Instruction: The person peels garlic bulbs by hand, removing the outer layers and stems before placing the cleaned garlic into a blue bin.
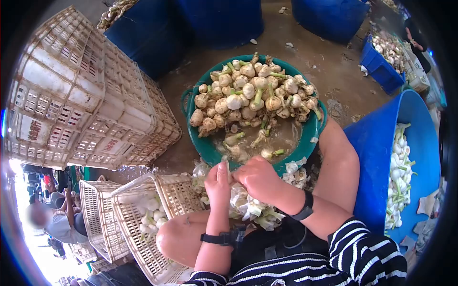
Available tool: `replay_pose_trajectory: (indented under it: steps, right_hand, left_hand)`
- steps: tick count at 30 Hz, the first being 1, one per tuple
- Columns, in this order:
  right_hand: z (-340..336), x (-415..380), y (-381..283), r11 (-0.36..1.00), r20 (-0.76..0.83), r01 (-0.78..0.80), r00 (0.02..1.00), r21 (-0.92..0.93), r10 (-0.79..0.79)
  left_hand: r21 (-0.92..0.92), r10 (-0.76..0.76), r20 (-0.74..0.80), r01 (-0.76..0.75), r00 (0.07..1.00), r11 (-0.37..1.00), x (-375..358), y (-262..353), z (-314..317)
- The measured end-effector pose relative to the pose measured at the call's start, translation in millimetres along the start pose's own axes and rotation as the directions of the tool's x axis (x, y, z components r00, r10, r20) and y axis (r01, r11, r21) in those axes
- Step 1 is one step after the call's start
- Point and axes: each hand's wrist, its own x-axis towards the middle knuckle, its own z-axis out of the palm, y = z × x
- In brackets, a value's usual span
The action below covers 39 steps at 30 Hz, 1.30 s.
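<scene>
Head view: left hand (218, 183) and right hand (258, 177) meet over the lap, fingers closed together on a garlic bulb (232, 177), mostly hidden between them. Green basin (202, 143) of unpeeled garlic (253, 93) just ahead; peelings (250, 207) beneath; white basket (143, 224) left; blue tub (377, 157) right.

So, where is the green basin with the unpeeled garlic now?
The green basin sits on the floor straight ahead, just beyond both hands, between the white crates and the blue tub.
</scene>
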Motion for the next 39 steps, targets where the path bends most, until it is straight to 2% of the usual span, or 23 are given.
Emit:
replay_pose_trajectory:
  steps: [1,6,8,9,12,13,15,17,20,21,23,24,25,27,29,31,32,33,34,35,36,38,39]
  right_hand:
    - [-3,-5,1,0.999,0.219,0.03,0.975,0.023,-0.035]
    - [-14,-15,-6,0.992,0.23,0.109,0.969,-0.064,-0.091]
    - [-5,-19,-1,0.976,0.258,-0.209,0.948,0.06,0.187]
    - [4,-24,10,0.976,0.252,-0.211,0.949,0.057,0.19]
    - [8,-28,28,0.551,0.586,-0.765,0.626,0.334,0.515]
    - [7,-30,24,0.548,0.583,-0.767,0.625,0.334,0.519]
    - [6,-35,13,0.049,0.616,-0.754,0.57,0.654,0.544]
    - [-1,-34,8,0.118,0.622,-0.743,0.627,0.659,0.469]
    - [12,-40,15,0.813,-0.046,-0.298,0.929,0.5,0.368]
    - [5,-36,16,0.812,-0.053,-0.3,0.926,0.501,0.375]
    - [-12,-28,20,0.394,0.396,-0.801,0.575,0.451,0.716]
    - [-3,-31,34,-0.046,0.614,-0.801,0.419,0.597,0.669]
    - [4,-37,42,-0.046,0.61,-0.799,0.419,0.6,0.673]
    - [3,-36,43,-0.32,0.667,-0.633,0.439,0.705,0.601]
    - [-3,-35,36,-0.29,0.669,-0.647,0.474,0.706,0.572]
    - [-4,-31,20,-0.201,0.478,-0.452,0.662,0.869,0.577]
    - [-10,-31,9,-0.122,0.452,-0.46,0.727,0.88,0.517]
    - [-16,-34,-7,0.043,0.334,-0.385,0.845,0.922,0.418]
    - [-19,-41,-14,0.453,0.179,-0.299,0.94,0.84,0.289]
    - [-24,-48,-18,0.773,0.076,-0.121,0.993,0.622,0.094]
    - [-33,-52,-22,0.771,0.076,-0.114,0.993,0.626,0.085]
    - [-54,-64,-25,0.303,0.179,-0.303,0.909,0.903,0.377]
    - [-63,-62,-17,0.111,0.101,-0.187,0.842,0.976,0.53]
  left_hand:
    - [0.149,0.071,0.01,-0.072,0.997,0.986,-1,2,-2]
    - [0.024,0.019,0.231,-0.025,0.973,0.999,-6,-1,2]
    - [-0.005,0.017,0.244,-0.016,0.97,1.0,-4,-6,4]
    - [-0.035,0.013,0.252,-0.004,0.968,0.999,-4,-7,5]
    - [0.078,0.109,0.297,-0.138,0.949,0.987,-9,-6,8]
    - [0.079,0.108,0.302,-0.138,0.947,0.987,-8,-9,6]
    - [-0.014,0.262,0.362,-0.275,0.895,0.961,1,-20,-1]
    - [-0.078,0.289,0.407,-0.282,0.867,0.956,6,-23,-1]
    - [0.196,-0.199,0.391,0.13,0.899,0.972,-5,13,3]
    - [0.203,-0.2,0.396,0.127,0.896,0.971,-8,13,4]
    - [0.355,0.175,0.526,-0.402,0.832,0.844,-20,10,6]
    - [0.401,0.256,0.53,-0.505,0.808,0.764,-30,18,10]
    - [0.399,0.257,0.535,-0.509,0.805,0.762,-29,17,11]
    - [0.463,0.569,0.613,-0.833,0.548,0.303,-25,12,12]
    - [0.443,0.574,0.595,-0.825,0.563,0.35,-20,3,10]
    - [0.2,0.44,0.301,-0.507,0.846,0.838,-15,-10,10]
    - [0.048,0.334,0.193,-0.349,0.923,0.936,-12,-13,9]
    - [0.048,0.34,0.18,-0.353,0.923,0.934,-7,-18,6]
    - [-0.361,0.112,0.171,-0.044,0.979,0.932,-3,-24,1]
    - [-0.689,-0.099,0.259,0.256,0.961,0.678,0,-26,-4]
    - [-0.729,-0.193,0.249,0.315,0.949,0.608,-1,-15,-5]
    - [-0.768,-0.22,0.251,0.332,0.943,0.547,11,-27,-22]
    - [-0.792,-0.192,0.256,0.319,0.948,0.521,12,-30,-29]
